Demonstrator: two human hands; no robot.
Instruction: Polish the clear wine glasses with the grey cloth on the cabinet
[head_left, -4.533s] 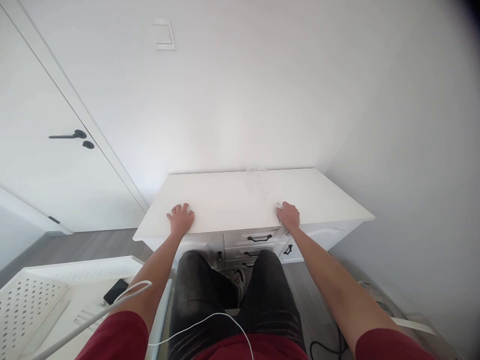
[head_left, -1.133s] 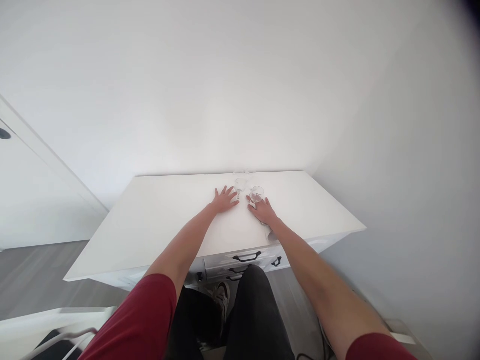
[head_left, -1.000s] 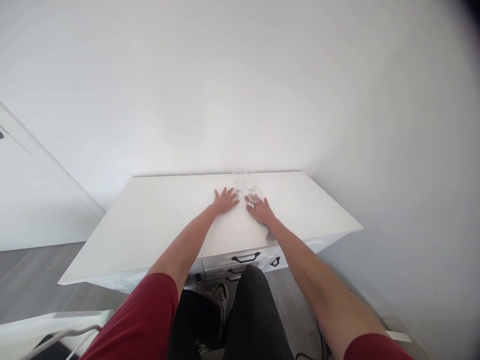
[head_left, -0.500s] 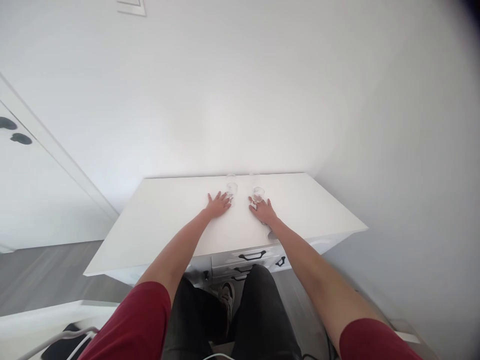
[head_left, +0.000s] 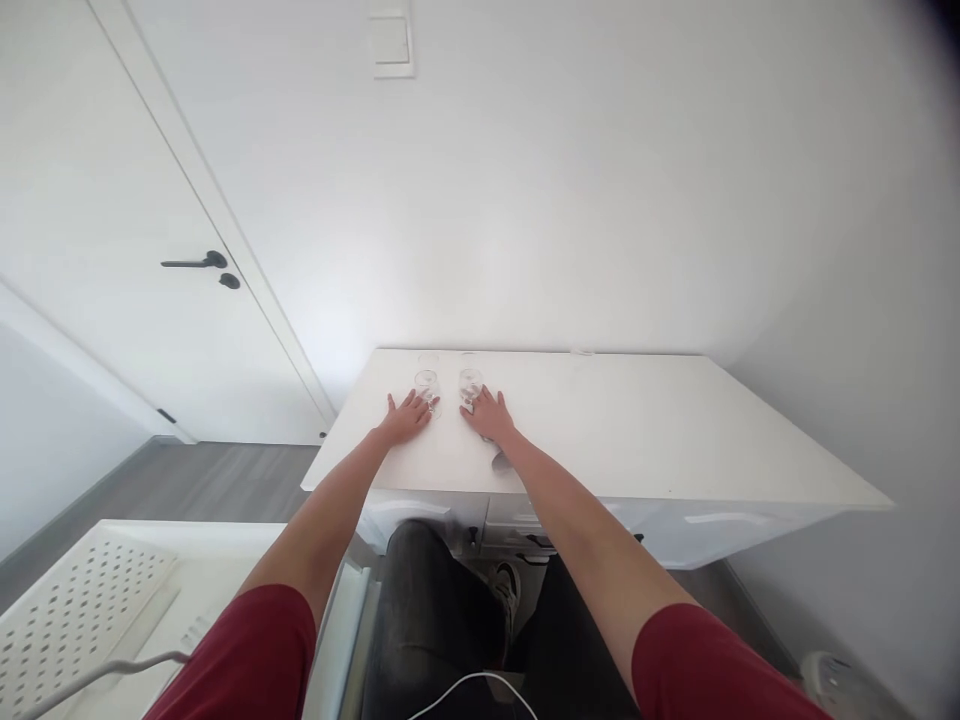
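On the white cabinet top [head_left: 637,430], my left hand [head_left: 407,415] lies palm down, thumb spread, its fingers around the lower part of a clear drinking glass [head_left: 426,380]. My right hand [head_left: 489,412] is level with it, a short gap away, its fingers about the base of a second clear glass [head_left: 470,379]. Both glasses stand upright; whether they have stems is too faint to tell. Beneath my right wrist, a small grey shape [head_left: 500,461] shows partly, and I cannot make out what it is.
A white wall with a light switch [head_left: 391,42] rises behind the cabinet. At left is a white door with a black handle [head_left: 195,263]. In the lower left stands a white unit with a perforated panel [head_left: 82,600]. A thin white cable [head_left: 480,676] crosses near my legs.
My view has swung left, bringing more of the door into sight. Both hands and both glasses have moved left along the cabinet top, nearer its left end; the grey shape has moved too.
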